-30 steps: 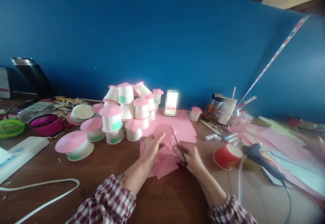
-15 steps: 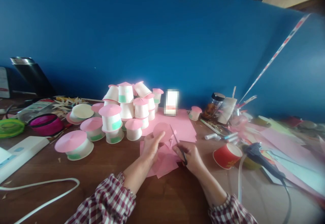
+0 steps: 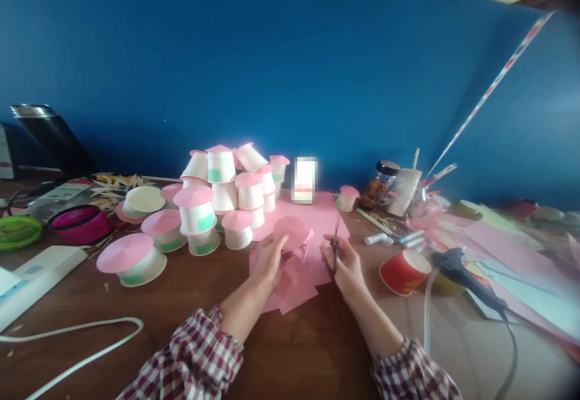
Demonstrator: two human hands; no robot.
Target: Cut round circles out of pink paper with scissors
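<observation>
My left hand (image 3: pixel 269 260) pinches a round pink paper disc (image 3: pixel 290 232), holding it up above a heap of pink paper scraps (image 3: pixel 296 279). My right hand (image 3: pixel 345 261) grips a pair of scissors (image 3: pixel 336 240), blades pointing up and away from the disc. A gap separates the scissors from the disc. Both hands hover over the brown table (image 3: pixel 281 351), just in front of a pink paper sheet (image 3: pixel 317 219).
A pile of white paper cups with pink cone lids (image 3: pixel 226 194) stands behind my left hand. A red cup (image 3: pixel 403 270) lies on its side at the right, beside a black glue gun (image 3: pixel 462 273). A jar (image 3: pixel 379 185), pens and papers crowd the right. A white cable (image 3: pixel 81 339) lies front left.
My right hand has swung the scissors away from the disc, so the blades now point upward to the right of it. My left hand keeps hold of the disc.
</observation>
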